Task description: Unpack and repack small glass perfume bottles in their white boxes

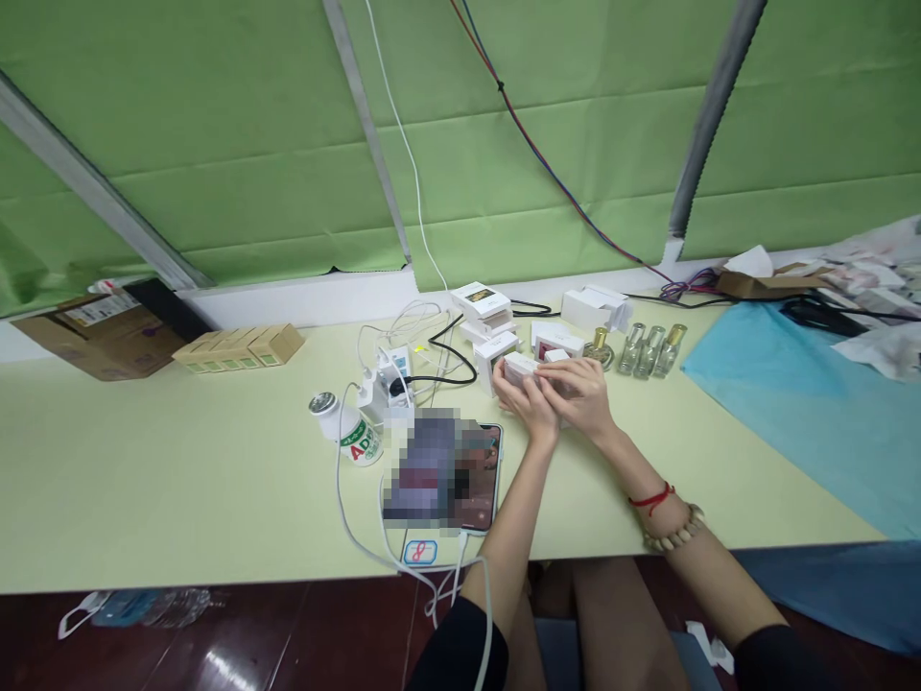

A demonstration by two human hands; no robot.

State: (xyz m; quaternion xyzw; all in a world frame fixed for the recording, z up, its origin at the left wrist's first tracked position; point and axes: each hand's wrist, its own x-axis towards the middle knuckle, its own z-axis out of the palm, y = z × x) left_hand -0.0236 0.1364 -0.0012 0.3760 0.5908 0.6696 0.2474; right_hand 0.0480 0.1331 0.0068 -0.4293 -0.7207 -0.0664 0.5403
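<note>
A small white box is held between my two hands above the table. My left hand wraps around its near side, fingers closed on it. My right hand presses its fingertips to the box's right end; the fingers hide much of it. Just behind stand more white boxes, some stacked and some with a dark picture on the side. To the right of my hands are a round glass bottle with a gold cap and several slim glass bottles with silver or gold caps.
A tablet with a charging cable lies left of my forearms. Beside it are a white drink bottle and a power strip with tangled cords. Tan boxes and a cardboard carton sit left; blue cloth covers the right side.
</note>
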